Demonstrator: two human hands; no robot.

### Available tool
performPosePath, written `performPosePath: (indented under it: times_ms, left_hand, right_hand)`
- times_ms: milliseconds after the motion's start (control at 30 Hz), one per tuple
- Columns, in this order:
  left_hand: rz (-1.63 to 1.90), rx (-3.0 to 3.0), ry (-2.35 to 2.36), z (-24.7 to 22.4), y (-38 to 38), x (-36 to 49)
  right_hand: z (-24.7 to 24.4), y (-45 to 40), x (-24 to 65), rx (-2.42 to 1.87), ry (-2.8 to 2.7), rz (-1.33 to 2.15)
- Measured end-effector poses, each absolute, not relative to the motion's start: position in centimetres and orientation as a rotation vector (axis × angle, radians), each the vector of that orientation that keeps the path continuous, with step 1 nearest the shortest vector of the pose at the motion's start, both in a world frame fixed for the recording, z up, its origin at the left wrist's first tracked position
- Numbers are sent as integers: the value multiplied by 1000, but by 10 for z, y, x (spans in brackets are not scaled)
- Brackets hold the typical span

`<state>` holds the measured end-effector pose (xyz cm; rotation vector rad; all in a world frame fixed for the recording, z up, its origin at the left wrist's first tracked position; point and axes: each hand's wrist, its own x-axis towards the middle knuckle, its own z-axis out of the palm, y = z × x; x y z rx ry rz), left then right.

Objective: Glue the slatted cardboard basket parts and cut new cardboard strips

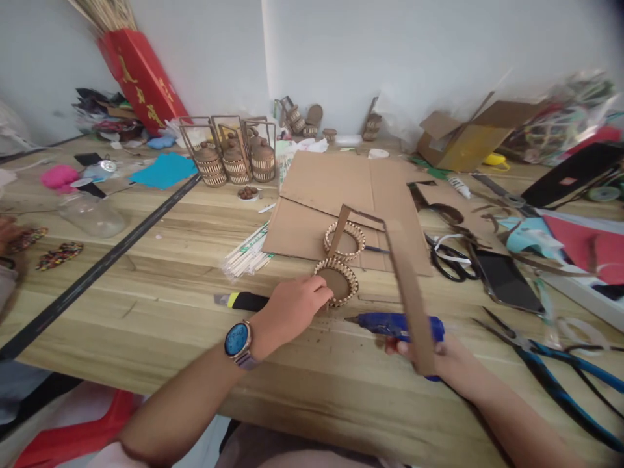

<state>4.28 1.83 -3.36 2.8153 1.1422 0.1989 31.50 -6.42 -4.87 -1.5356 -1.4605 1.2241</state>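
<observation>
My left hand [297,304], with a watch on its wrist, pinches the near-left rim of a small round basket [336,286] with a striped wall and a flat brown bottom. A blue hot glue gun [377,323] is in my right hand [446,357], its nozzle pointing left toward the basket. A bent brown strip frame [407,279] rises by the basket; its long leg crosses in front of the glue gun. Whether the frame is joined to the basket or touched by my right hand, I cannot tell. Behind lies a second striped ring [358,242] on the cardboard sheet [326,179].
A utility knife [246,301] lies beside my left hand, near wrapped sticks [248,253]. Pliers [526,348], a phone [509,279] and scissors [451,260] are at right. Finished lidded baskets [236,159] stand behind. Another person's hand [10,231] shows at far left.
</observation>
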Motion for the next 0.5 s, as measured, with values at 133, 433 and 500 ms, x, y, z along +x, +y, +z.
performPosePath:
  times_ms: [133,433,500]
  left_hand:
    - [213,2788,1185,-35,20,39]
    - [93,2805,1179,-34,17,43]
    - [99,2801,1170,-34,17,43]
  right_hand:
    - [-64,-59,324,-1527,-1572,1254]
    - [-64,-59,311,-1463,-1589,1142]
    - [-65,-56,309,-1468,-1543,1153]
